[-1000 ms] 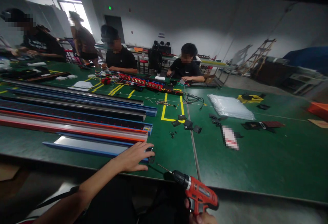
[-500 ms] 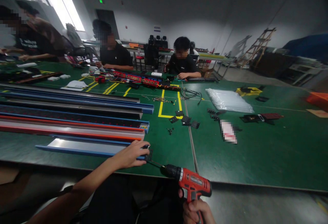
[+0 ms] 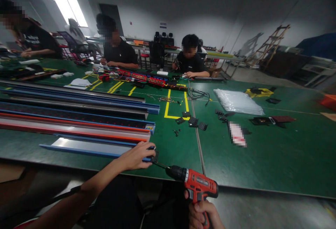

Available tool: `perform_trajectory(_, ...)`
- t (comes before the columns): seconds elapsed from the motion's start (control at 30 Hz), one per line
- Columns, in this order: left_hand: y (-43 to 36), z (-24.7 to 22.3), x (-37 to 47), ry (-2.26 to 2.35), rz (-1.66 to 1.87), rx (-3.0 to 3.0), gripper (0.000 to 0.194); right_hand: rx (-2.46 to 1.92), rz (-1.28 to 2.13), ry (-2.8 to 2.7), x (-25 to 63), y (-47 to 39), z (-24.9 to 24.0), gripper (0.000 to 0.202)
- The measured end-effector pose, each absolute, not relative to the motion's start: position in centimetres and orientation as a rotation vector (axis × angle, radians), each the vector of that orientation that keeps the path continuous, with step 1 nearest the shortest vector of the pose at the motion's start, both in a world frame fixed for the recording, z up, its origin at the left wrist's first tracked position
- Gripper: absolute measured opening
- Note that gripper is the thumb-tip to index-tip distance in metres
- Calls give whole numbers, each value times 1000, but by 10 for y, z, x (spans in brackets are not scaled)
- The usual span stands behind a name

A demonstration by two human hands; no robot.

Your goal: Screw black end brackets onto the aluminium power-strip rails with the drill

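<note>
My right hand (image 3: 203, 212) is wrapped round the handle of a red and black cordless drill (image 3: 201, 183). The drill points left, and its long thin bit (image 3: 160, 165) reaches the black end piece (image 3: 155, 156) of a blue-edged channel profile (image 3: 89, 148). Over that same right end of the profile, my left hand (image 3: 138, 155) is closed, fingers bent across the end piece and thumb on the near side. The profile lies along the front of the table, its inside pale and shiny. Whether a screw sits at the bit's tip is too small to tell.
Several long profiles (image 3: 78, 129) lie behind on the green table (image 3: 257, 166). Small black plates (image 3: 193, 121), dark screws (image 3: 176, 132) and a bubble-wrap stack (image 3: 237, 102) lie farther off. Co-workers (image 3: 190, 61) sit across the table beside wired red strips (image 3: 141, 77).
The scene has shifted slightly to the right in view. Both hands keep their hold, and the drill bit stays at the profile's end piece.
</note>
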State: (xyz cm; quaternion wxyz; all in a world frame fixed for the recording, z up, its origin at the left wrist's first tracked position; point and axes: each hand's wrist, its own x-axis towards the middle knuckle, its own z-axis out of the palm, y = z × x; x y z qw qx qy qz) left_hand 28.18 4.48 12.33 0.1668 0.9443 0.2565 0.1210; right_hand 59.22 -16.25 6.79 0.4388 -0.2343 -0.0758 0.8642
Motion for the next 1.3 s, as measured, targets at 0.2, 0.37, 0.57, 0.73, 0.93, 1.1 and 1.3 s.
perform_trajectory(0.2, 45, 122, 282, 740, 328, 2696, 25, -599, 2158, -188, 593, -162, 67, 34)
perform_trajectory(0.37, 45, 122, 282, 729, 357, 2701, 25, -576, 2157, -191, 592, -161, 70, 34)
perform_trajectory(0.57, 46, 122, 282, 735, 330, 2697, 23, -556, 2161, -199, 591, -159, 67, 32)
perform_trajectory(0.73, 45, 123, 282, 749, 299, 2700, 24, -517, 2178, -203, 593, -158, 61, 29)
perform_trajectory(0.93, 45, 124, 283, 768, 250, 2703, 26, -553, 2187, -206, 596, -152, 71, 22)
perform_trajectory(1.1, 45, 124, 284, 759, 231, 2726, 25, -588, 2226, -224, 601, -145, 85, 28)
perform_trajectory(1.3, 45, 123, 284, 753, 249, 2756, 28, -638, 2218, -179, 607, -142, 84, 29)
